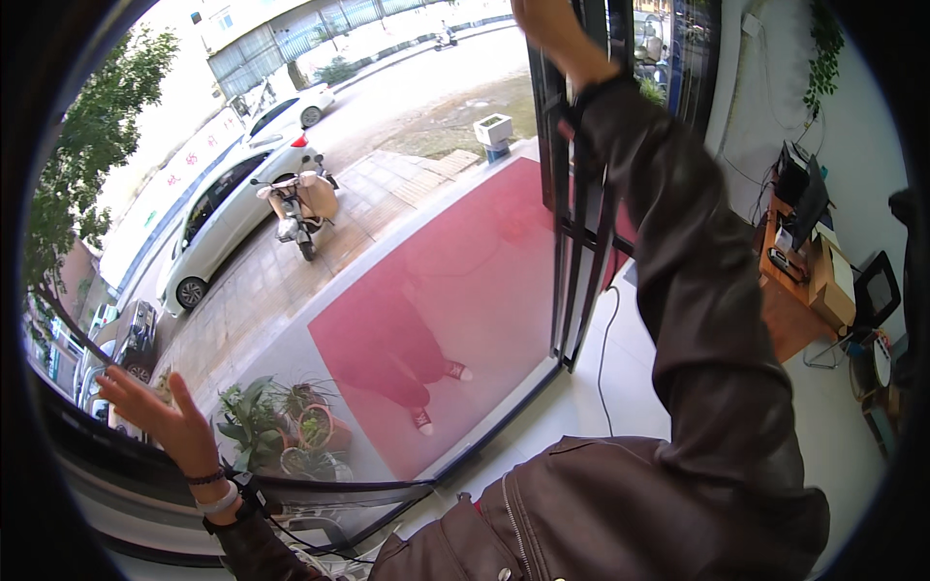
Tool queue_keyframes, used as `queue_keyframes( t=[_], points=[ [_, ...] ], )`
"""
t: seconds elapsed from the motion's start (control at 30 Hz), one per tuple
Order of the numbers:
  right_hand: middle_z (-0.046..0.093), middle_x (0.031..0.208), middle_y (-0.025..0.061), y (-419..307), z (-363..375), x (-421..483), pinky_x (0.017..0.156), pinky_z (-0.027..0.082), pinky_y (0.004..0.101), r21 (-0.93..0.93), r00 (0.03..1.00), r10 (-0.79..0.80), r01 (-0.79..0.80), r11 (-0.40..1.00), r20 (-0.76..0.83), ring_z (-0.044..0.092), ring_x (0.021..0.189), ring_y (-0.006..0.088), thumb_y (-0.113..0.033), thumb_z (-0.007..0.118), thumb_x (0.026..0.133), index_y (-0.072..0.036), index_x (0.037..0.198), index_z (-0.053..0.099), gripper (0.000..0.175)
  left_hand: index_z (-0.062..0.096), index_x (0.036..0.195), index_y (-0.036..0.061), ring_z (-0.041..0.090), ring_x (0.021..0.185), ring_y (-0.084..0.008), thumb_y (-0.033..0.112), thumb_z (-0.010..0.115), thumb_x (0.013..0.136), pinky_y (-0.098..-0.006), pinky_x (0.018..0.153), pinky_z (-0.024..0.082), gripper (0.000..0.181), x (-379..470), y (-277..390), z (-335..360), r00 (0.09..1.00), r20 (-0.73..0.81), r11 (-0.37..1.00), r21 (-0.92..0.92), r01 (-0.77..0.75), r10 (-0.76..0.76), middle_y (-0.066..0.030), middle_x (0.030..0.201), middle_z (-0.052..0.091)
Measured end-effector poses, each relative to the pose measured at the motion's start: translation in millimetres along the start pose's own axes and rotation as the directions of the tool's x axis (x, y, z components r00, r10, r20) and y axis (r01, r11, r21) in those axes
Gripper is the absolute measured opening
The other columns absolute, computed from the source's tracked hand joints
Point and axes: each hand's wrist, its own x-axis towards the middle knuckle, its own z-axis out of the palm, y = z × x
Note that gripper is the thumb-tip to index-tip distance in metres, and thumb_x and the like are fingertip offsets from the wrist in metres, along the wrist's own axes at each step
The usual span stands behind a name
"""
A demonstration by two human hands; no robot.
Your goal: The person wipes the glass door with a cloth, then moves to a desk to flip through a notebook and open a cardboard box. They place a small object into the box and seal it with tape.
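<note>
My left hand [161, 425] is raised at the lower left with its fingers apart and nothing in it. A beaded bracelet and a pale wristband circle that wrist. My right hand [554, 33] reaches up at the top edge, beside a dark door frame [548, 138]; its fingers are cut off by the picture's edge. Before me stands a large glass pane [465, 290], through which a red mat [479, 254] shows on the step. A reflection of a figure in dark sneakers appears over the mat.
Potted plants [320, 428] stand beyond the glass at the lower left. Outside are a scooter [301, 203] and a white car [218, 210]. A black cable [603, 363] runs across the floor. At right stands a wooden desk [792, 312] with a box and an office chair [878, 287].
</note>
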Motion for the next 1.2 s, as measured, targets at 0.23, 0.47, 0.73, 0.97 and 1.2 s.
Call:
queue_keyframes(
  t=[0.23,0.47,0.73,0.97,1.2],
  points=[
    [0.03,0.154,0.0287,-73,-45,-332,0.118,0.022,0.0444,0.031,0.764,0.642,-0.645,0.764,0.068,0.026,0.145,0.0426,-0.015,0.042,0.105,0.004,0.149,0.032,0.05,0.013,0.157,0.0064,0.006,0.151,-0.0386,0.054,0.041,0.101,-0.054,0.12,0.008,0.079,11,6,3,0.995,-0.102,0.997,0.076,-0.013,0.021,-0.0235,0.162,0.009],
    [0.061,0.128,0.0251,-107,-104,-360,0.1,0.044,0.0362,0.002,0.358,0.902,-0.93,0.368,0.242,0.059,0.12,0.0338,-0.018,0.046,0.103,0.001,0.138,0.051,0.04,0.02,0.156,0.0074,0.011,0.151,-0.0368,0.051,0.041,0.102,-0.0536,0.119,0.015,0.073,7,8,16,0.99,-0.139,1.0,0.027,-0.016,0.02,-0.0219,0.161,0.017],
    [0.041,0.148,0.026,55,-43,12,0.115,0.026,0.042,0.123,0.953,0.238,-0.263,0.957,0.187,0.032,0.141,0.043,-0.029,0.044,0.105,0.001,0.142,0.045,0.048,0.022,0.154,0.001,0.018,0.149,-0.0376,0.038,0.052,0.102,-0.0501,0.12,0.017,0.07,2,-17,2,0.995,-0.096,0.998,0.058,-0.023,0.029,-0.0244,0.16,0.02],
    [0.044,0.149,0.021,-33,35,12,0.115,0.027,0.0513,-0.03,0.977,0.029,-0.036,0.999,-0.211,0.033,0.143,0.0403,-0.039,0.046,0.103,-0.005,0.144,0.046,0.054,0.012,0.156,0.0002,-0.002,0.151,-0.0389,0.043,0.063,0.093,-0.0545,0.119,-0.001,0.092,7,19,18,0.993,0.053,0.974,-0.196,0.114,-0.106,-0.0248,0.162,0.002],
    [0.044,0.149,0.0134,-374,37,21,0.11,0.03,0.0486,0.498,0.919,-0.239,0.055,0.865,0.313,0.034,0.144,0.0302,-0.003,0.059,0.083,-0.008,0.141,0.049,0.058,0.026,0.146,-0.01,0.02,0.143,-0.046,0.046,0.048,0.1,-0.0548,0.116,0.019,0.076,20,32,-33,0.985,-0.05,0.925,-0.354,0.136,-0.163,-0.0326,0.149,0.025]
  ],
)
